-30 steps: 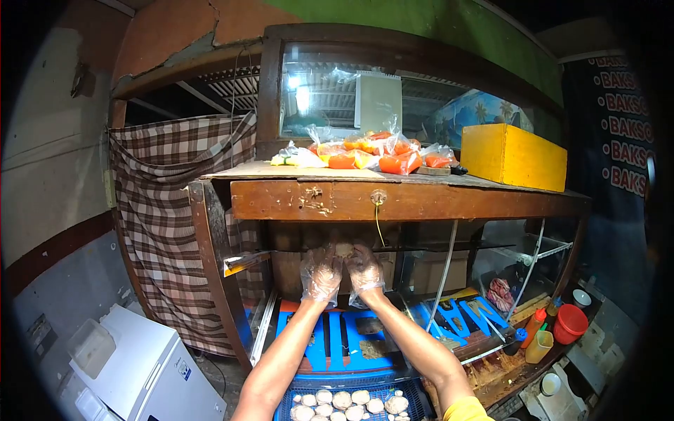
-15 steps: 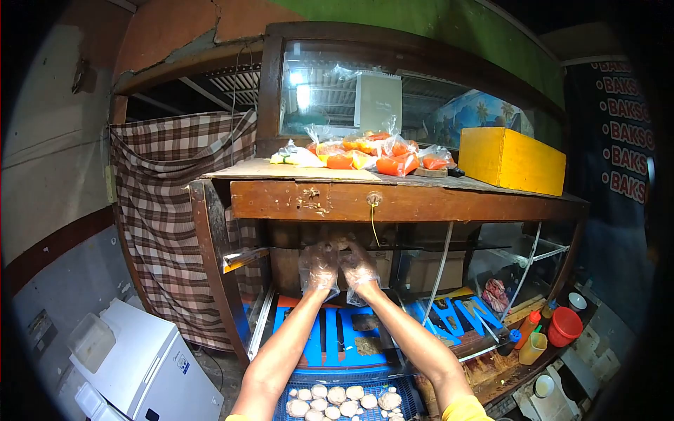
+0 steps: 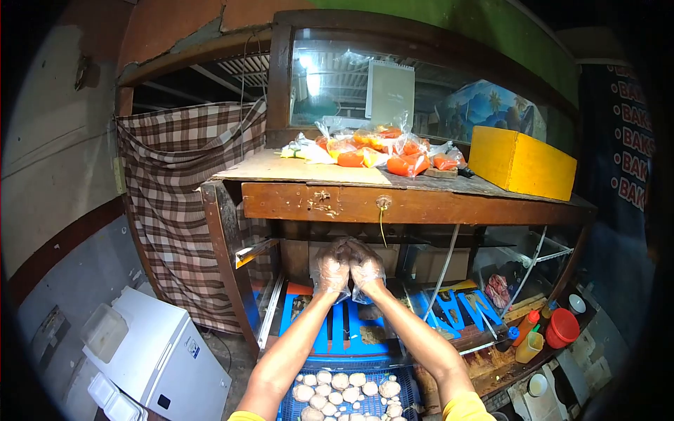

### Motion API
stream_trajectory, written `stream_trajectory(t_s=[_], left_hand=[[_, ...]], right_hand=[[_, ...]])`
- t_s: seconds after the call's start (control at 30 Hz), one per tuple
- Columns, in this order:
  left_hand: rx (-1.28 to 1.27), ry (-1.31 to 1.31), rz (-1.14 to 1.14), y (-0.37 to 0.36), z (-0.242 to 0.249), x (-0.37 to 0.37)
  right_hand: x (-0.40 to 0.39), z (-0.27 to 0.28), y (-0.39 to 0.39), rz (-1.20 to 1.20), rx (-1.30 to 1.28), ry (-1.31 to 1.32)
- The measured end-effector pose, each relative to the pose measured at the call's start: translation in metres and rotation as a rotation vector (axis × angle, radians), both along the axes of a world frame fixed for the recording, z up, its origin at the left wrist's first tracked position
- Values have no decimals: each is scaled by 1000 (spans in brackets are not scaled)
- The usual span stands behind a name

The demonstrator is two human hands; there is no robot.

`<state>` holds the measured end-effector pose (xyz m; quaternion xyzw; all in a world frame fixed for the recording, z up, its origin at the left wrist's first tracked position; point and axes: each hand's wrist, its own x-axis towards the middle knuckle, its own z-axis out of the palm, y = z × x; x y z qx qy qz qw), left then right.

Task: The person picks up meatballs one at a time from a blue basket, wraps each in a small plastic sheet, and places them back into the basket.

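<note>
My left hand (image 3: pixel 330 266) and my right hand (image 3: pixel 365 264) both wear clear plastic gloves. They meet under the wooden shelf of the cart, cupped together with fingers curled against each other. Whatever lies between the palms is hidden. Below my forearms sits a blue plastic basket (image 3: pixel 289 407) with several pale, round, dough-like balls (image 3: pixel 340 381) of different sizes in it. Between the hands and the basket is a pane with blue lettering (image 3: pixel 340 330).
Bags of orange-red sauce (image 3: pixel 407 165) and a yellow box (image 3: pixel 523 163) stand on the upper shelf (image 3: pixel 302 170). At right are sauce bottles (image 3: pixel 528 328) and a red bucket (image 3: pixel 562 328). A white chest freezer (image 3: pixel 158 351) stands at left, near a checkered curtain (image 3: pixel 175 210).
My hands have closed together more, with the fingers turned inward. The view has shifted slightly, so the scene sits a little further right and more of the basket shows.
</note>
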<state>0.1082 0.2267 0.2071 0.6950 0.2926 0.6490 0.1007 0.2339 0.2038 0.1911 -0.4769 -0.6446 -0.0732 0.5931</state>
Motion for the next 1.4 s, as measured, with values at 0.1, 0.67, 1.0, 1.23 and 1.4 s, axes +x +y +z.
stream_trajectory(t_s=[0.1, 0.67, 1.0, 1.23, 1.4], left_hand=[[-66, 31, 30, -9, 0, 0], [-154, 99, -385, -75, 25, -26], [-265, 409, -570, -113, 11, -58], [-442, 451, -652, -142, -2, -72], [-499, 461, -669, -158, -27, -80]], right_hand=[[0, 7, -12, 6, 4, -23], [-1, 39, -110, 14, -138, -36], [-2, 15, -167, 94, -231, 81], [-14, -30, -197, 99, -339, 163], [-30, -62, -220, 133, -407, 322]])
